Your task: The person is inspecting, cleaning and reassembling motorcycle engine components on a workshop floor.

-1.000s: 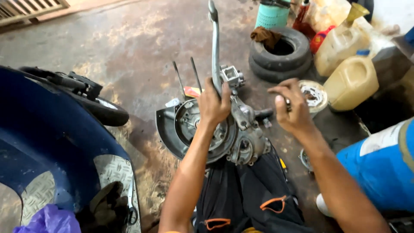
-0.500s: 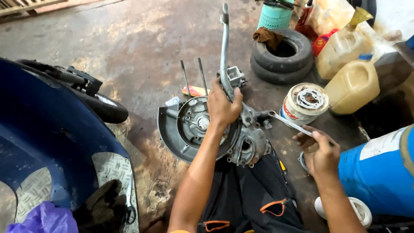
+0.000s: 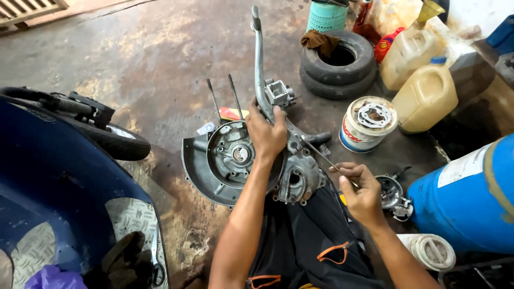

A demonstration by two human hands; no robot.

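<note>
Two hands at work over one grey engine casing, which lies flat on the stained concrete floor at frame centre, just above the person's dark-trousered knees.

Far left: blue scooter body, with a black tyre beside it. Two thin studs stand up at the casing's upper edge.

Left hand lies on the casing's right half, fingers closed around the foot of the long grey lever arm. That arm's long axis runs nearly straight up the frame, away from the person.

Right hand, lower right of centre and well apart from the left, pinches a thin metal rod. Rod slants up-left, its tip reaching the casing just right of the left hand; the left hand is nearer the casing.

Right side: tin can, stacked small tyres, yellowish jugs, blue drum.
</note>
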